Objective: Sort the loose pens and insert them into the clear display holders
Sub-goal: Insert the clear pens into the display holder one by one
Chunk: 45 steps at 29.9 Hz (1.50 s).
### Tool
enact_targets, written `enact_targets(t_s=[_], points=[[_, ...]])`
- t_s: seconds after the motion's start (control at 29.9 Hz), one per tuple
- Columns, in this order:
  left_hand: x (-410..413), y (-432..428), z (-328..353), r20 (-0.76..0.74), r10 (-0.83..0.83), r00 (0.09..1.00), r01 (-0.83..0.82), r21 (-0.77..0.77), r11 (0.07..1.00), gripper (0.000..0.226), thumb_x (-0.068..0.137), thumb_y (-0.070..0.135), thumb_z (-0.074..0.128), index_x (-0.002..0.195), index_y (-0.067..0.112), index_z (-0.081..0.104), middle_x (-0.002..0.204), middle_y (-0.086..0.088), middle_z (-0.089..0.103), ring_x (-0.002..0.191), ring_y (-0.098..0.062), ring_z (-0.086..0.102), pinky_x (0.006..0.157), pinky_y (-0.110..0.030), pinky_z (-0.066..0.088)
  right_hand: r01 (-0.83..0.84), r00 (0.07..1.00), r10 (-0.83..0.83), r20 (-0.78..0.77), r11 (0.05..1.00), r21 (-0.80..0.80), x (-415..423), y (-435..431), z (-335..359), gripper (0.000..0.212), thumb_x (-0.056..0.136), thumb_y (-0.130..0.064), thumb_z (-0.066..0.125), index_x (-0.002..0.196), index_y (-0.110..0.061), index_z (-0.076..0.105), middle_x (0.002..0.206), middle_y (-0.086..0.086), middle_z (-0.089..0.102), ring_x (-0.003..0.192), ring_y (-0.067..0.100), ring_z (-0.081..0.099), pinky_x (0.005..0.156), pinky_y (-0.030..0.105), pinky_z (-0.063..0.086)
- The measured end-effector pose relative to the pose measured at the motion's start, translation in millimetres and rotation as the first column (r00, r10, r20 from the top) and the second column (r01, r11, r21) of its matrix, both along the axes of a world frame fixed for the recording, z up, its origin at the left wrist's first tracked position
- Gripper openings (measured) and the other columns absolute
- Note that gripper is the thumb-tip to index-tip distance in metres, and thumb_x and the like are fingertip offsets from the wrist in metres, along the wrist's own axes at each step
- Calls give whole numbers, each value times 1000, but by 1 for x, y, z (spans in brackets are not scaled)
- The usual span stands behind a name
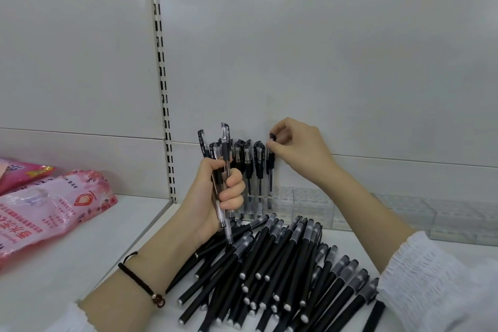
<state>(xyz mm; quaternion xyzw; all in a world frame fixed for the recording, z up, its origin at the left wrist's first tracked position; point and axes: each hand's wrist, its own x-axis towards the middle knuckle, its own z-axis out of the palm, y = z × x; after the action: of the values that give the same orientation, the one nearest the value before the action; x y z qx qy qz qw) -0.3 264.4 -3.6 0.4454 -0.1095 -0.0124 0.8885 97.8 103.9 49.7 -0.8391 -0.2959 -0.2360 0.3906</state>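
Observation:
A heap of matte black pens (272, 269) lies on the white shelf in front of me. My left hand (215, 197) grips a bunch of clear-barrelled black gel pens (224, 170), held upright with caps up. My right hand (293, 148) pinches the cap of one clear gel pen (270, 178) standing at the right end of a row of gel pens (252, 170) in the clear display holder (310, 206) against the back wall. More clear holders (458, 218) run to the right with nothing in them.
Pink plastic packages (45, 210) lie on the neighbouring shelf at the left. A slotted upright rail (163, 81) divides the white back panels. The shelf surface (67, 264) between the packages and the pen heap is bare.

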Motion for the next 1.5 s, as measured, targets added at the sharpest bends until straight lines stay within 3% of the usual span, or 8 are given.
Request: enact_targets(t_s=[0.17,0.33,0.43,0.63,0.83,1.1,1.3,1.5], points=[[3,-1,-2,-68,16,998,-12,54,998,44,99,31,34,61,12,43,47,3,27,36,-7,21,32,-17,21,-37,997,28,-78,992,-117,-1,-4,0,21,81,-27,71,91,-26,53,77,-4,67,58,8,56,60,31,47],[3,-6,-7,26,120,992,-121,50,991,14,102,20,44,91,15,37,65,-1,48,46,-9,34,37,-18,31,105,994,-103,42,992,-70,-5,-1,5,17,87,-40,61,79,-25,61,71,-12,61,72,9,57,68,30,47],[3,-5,-7,52,95,994,-98,62,993,11,98,21,51,97,16,42,70,-3,54,49,-11,41,40,-20,36,-15,1000,15,4,996,84,-11,1,12,28,90,-40,60,75,-17,70,67,-7,65,63,4,55,66,28,45],[1,-6,-8,88,93,992,-104,126,987,19,88,22,59,101,13,47,74,-6,62,47,-10,47,38,-19,37,-226,959,237,-157,970,87,-24,9,16,19,84,-37,72,81,-18,73,51,-21,58,46,-7,49,49,7,35],[3,-6,-8,92,147,985,-161,173,972,30,84,30,62,107,12,54,86,-12,72,50,-12,57,40,-20,44,-243,812,406,-420,889,389,-25,7,20,14,89,-21,68,85,-9,65,75,2,67,41,8,46,35,17,24],[6,-5,-12,98,308,946,-323,310,894,35,89,47,49,113,23,58,78,-10,73,43,-11,56,37,-21,45,-103,861,413,-298,714,692,-16,-11,33,11,94,-14,60,84,-11,59,78,2,67,40,6,43,35,16,25],[10,-1,-10,20,384,923,-378,231,897,33,97,44,46,106,14,53,52,4,44,36,-5,24,31,-14,21,-26,984,83,-158,942,335,-12,-14,27,15,90,-16,65,78,-20,57,73,-2,60,51,10,50,44,14,36],[10,-2,-5,-89,297,951,-284,134,949,19,101,30,38,93,14,44,50,2,40,35,-7,22,30,-13,18,-24,994,49,-101,973,230,-12,-4,20,19,89,-19,66,73,-24,56,76,-4,62,58,8,53,61,23,43]])
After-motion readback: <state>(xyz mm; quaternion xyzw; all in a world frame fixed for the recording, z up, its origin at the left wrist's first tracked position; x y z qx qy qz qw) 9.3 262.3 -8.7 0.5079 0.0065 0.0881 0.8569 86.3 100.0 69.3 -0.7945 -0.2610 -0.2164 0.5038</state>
